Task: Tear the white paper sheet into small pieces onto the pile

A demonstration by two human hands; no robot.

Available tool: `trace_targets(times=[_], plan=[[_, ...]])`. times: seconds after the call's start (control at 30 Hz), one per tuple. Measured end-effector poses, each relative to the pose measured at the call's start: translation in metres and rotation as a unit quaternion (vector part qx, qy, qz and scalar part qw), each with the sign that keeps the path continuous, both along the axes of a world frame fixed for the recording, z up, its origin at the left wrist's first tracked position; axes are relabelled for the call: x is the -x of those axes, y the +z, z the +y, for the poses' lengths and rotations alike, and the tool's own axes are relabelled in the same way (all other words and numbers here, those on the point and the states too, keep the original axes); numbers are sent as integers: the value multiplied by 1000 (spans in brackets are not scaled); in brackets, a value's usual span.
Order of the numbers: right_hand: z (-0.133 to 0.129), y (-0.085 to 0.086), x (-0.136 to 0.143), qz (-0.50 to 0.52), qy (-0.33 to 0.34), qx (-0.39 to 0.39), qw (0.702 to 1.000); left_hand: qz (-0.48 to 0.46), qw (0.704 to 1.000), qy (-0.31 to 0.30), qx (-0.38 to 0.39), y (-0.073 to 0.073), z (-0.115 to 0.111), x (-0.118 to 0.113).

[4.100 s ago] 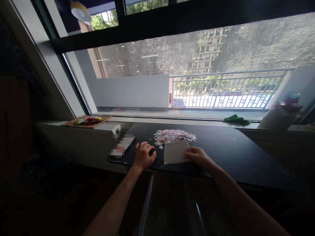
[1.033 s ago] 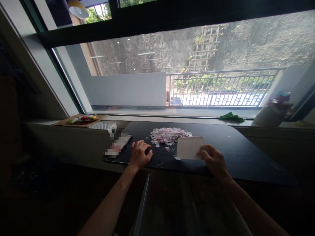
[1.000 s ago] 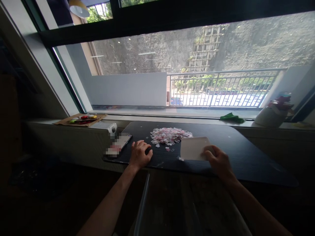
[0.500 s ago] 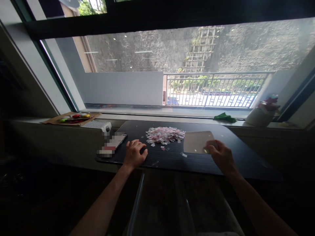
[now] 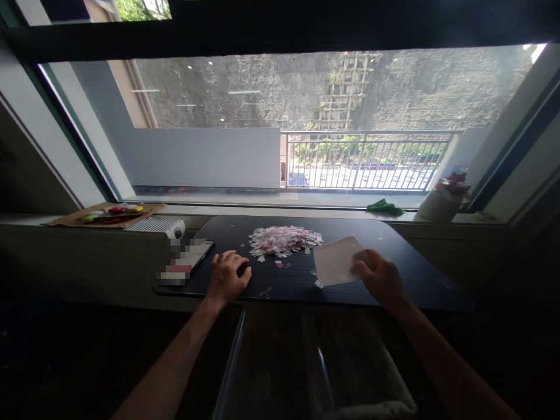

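Observation:
My right hand (image 5: 380,277) grips the right end of a pale, broad, cleaver-like blade (image 5: 335,262). Its exact kind is unclear, and the part inside my fist is hidden. The blade stands tilted over the dark table (image 5: 420,286), just right of a heap of small white and pinkish paper scraps (image 5: 284,240). A few loose scraps lie by its lower left corner. On the table left of the heap rests my left hand (image 5: 227,274), its fingers loosely bent and the thumb apart, with no held thing visible.
A phone (image 5: 186,262), partly blurred out, lies at the table's left edge. On the sill are a brown board (image 5: 65,216) with colourful items, a green cloth (image 5: 385,207) and a pale pot (image 5: 440,205). Below the table's front edge stands a clear-sided box (image 5: 231,361).
The view has swung slightly right. My right hand has brought the blade nearer the front edge and tilted it more. My left hand keeps its place beside the heap.

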State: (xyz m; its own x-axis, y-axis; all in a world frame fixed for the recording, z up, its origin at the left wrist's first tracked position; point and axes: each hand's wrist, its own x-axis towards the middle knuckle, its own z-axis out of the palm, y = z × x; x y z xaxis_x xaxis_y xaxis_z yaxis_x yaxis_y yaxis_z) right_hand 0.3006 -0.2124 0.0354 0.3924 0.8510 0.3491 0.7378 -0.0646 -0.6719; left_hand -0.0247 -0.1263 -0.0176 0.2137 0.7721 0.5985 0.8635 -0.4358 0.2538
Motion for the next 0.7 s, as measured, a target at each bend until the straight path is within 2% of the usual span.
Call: trace_targets(times=[0.1, 0.23, 0.4, 0.53, 0.7], plan=[[-1, 5, 2, -50, -23, -24, 998, 0, 1000, 1, 5, 0, 0, 0], [9, 5, 15, -68, 3, -34, 997, 0, 1000, 2, 5, 0, 0, 0], [17, 2, 26, 20, 85, -20, 996, -2, 1000, 0, 4, -2, 1, 1], [18, -3, -1, 114, 76, -10, 991, -10, 1000, 5, -10, -4, 2, 1], [21, -13, -50, 225, 116, 106, 962, -5, 1000, 7, -10, -3, 2, 1]])
